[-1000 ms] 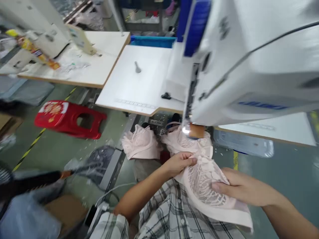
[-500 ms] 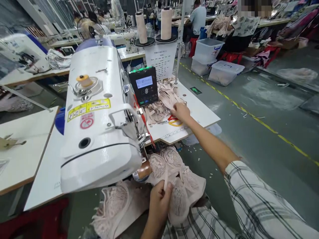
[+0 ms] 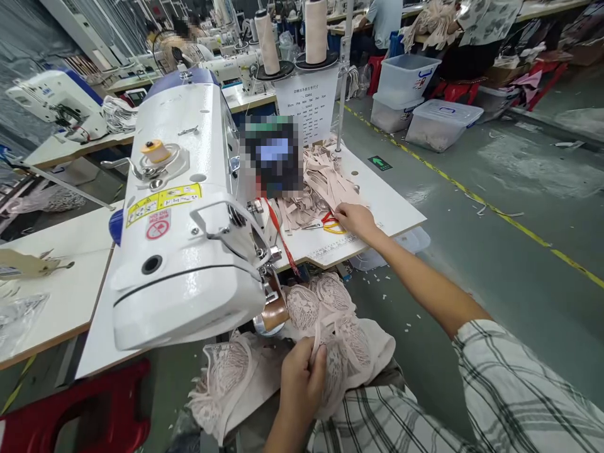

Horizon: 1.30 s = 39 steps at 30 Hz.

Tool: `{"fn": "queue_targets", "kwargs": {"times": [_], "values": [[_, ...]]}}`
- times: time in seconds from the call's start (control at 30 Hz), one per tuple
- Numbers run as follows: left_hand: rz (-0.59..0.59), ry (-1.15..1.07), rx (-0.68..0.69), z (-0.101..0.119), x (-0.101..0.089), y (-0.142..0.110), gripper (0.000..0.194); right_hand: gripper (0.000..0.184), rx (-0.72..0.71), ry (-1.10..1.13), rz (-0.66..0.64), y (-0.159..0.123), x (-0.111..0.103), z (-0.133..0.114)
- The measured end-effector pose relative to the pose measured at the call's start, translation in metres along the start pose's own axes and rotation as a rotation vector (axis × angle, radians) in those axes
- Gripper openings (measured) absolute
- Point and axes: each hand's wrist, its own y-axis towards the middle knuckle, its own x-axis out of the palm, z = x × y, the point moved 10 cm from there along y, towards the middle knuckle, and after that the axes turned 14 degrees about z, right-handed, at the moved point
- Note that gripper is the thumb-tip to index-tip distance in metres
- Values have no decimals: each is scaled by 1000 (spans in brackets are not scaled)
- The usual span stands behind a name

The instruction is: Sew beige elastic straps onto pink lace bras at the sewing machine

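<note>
My left hand (image 3: 301, 372) is closed, thumb against fingers, around the thin strap of a pale pink lace bra (image 3: 357, 345). Several joined lace cups drape over my lap, some beside the sewing machine's (image 3: 189, 251) front end. A further lace cup piece (image 3: 226, 365) hangs left of this hand. Out on the white table, my right hand (image 3: 357, 220) pinches the near end of pale pink fabric strips (image 3: 325, 179) in a loose pile. Scissors (image 3: 334, 229) with red and yellow handles lie right by its fingers.
Two thread cones (image 3: 316, 31) stand behind the machine's control panel (image 3: 274, 157). A printed ruler (image 3: 330, 250) runs along the white table's (image 3: 391, 211) near edge. Plastic bins (image 3: 443, 123) sit on the floor beyond, and a red stool (image 3: 108, 409) is at lower left. Co-workers sit at the back.
The view has shifted slightly. My right hand stays at the near end of the strips by the scissors, and my left hand keeps its hold on the bra strap.
</note>
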Motion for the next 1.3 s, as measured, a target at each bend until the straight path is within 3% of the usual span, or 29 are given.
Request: {"fn": "queue_targets", "kwargs": {"times": [0.1, 0.23, 0.43, 0.57, 0.7, 0.77, 0.83, 0.93, 1.03, 1.17, 1.3], "values": [[1, 2, -25, -8, 1, -5, 32, 25, -14, -12, -22, -4, 3, 1], [15, 35, -50, -13, -4, -7, 32, 14, -27, -31, -65, -12, 4, 3], [3, 30, -63, -11, -2, -5, 32, 13, -30, -56, -52, -21, -6, 8], [10, 42, -79, -11, 2, -4, 32, 22, -6, -23, -63, -27, -17, 14], [-10, 53, -163, -18, 4, -4, 29, 18, 99, 78, -192, -42, -15, 34], [-5, 60, -187, -20, 3, -3, 36, 20, 248, 376, -351, -59, -1, 40], [19, 55, -128, -14, -1, 1, 39, 34, 377, 736, -520, -84, 14, 28], [81, 27, 101, 15, -12, 10, 30, 55, 437, 1072, -656, -127, 23, -12], [133, 60, 178, 33, -31, 17, 24, 52, 484, 1368, -799, -180, 26, -71], [69, 22, 51, 27, -41, 23, 25, 36, 339, 1384, -836, -223, 24, -126], [21, -109, -22, 19, -37, 21, 32, 40, 395, 1385, -877, -232, 34, -133]]}}
